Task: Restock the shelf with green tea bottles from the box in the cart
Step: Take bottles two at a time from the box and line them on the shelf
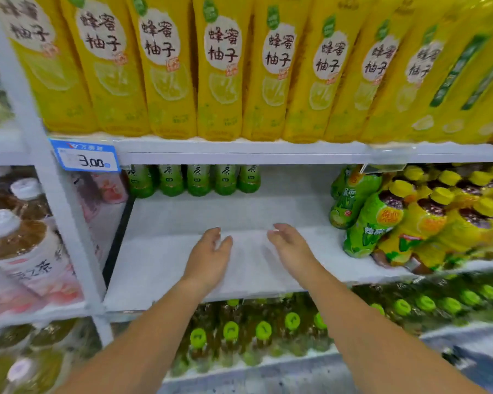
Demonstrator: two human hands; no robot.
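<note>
Several green tea bottles [195, 180] stand in a row at the back of the white middle shelf [160, 260], under the shelf above. My left hand [208, 258] and my right hand [292, 247] hover side by side over the bare front part of that shelf, fingers loosely apart, holding nothing. Both forearms reach in from the bottom of the view. The box and the cart are out of view.
Tall yellow bottles [219, 69] fill the upper shelf, above a blue price tag [86, 156]. Green and yellow bottles [382, 214] crowd the right of the middle shelf. Green-capped bottles [264, 331] stand on the shelf below. Peach tea bottles [26, 245] sit left of a white upright [66, 223].
</note>
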